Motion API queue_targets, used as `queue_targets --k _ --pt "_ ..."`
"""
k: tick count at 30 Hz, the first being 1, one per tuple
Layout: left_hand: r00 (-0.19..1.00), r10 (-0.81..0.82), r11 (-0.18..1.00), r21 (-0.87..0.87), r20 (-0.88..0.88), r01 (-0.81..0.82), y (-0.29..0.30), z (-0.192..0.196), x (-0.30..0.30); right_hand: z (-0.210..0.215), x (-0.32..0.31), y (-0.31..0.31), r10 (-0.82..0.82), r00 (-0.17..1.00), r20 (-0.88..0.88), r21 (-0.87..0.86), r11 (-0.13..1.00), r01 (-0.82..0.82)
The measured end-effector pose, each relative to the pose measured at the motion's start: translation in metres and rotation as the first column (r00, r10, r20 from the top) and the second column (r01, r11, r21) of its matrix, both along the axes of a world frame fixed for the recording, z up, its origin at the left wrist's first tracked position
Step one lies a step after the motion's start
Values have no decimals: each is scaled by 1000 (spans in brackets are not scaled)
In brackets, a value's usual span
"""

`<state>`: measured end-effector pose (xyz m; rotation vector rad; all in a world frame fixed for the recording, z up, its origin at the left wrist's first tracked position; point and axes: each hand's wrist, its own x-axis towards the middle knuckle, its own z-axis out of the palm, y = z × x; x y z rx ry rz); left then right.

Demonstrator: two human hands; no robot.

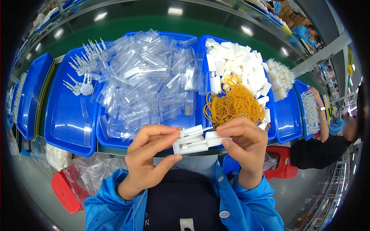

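Note:
Just past the near edge of the blue trays, my left hand (148, 154) grips a white pronged plastic piece (176, 148) by its base, fingers closed around it. Thin rods stick out from it to the right, and white blocks (194, 148) lie along them. My right hand (246, 144) pinches a separate white block (214, 138) between thumb and fingers, beside the rod tips. Whether a rod enters that block, I cannot tell. A pile of yellow rubber bands (235, 106) lies just beyond my right hand, and clear plastic sleeves (142, 77) are heaped beyond my left.
White blocks (235, 57) fill the tray behind the rubber bands. More pronged pieces stand in the left blue tray (69, 119), and a bundle (279, 77) sits at right. Red stools (69, 192) flank me below. Another person's arm (323, 119) reaches over a tray at far right.

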<state>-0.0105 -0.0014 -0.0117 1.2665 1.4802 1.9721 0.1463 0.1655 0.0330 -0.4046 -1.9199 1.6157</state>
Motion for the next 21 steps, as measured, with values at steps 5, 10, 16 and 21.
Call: queue_targets --k 5,10,16,21 --pt "984 14 1000 -5 -177 -15 0 3 -2 6 1 1 20 1000 18 -17 1000 -20" --pt "986 -9 1000 4 -169 10 -1 4 -4 2 2 8 78 997 -13 -68 995 -78" --pt "996 12 1000 -28 -89 -15 -2 4 -2 7 1 -10 -62 997 50 168 984 53" --pt "989 8 1000 14 -149 -6 -1 1 -4 7 3 -9 -35 996 77 106 994 27"
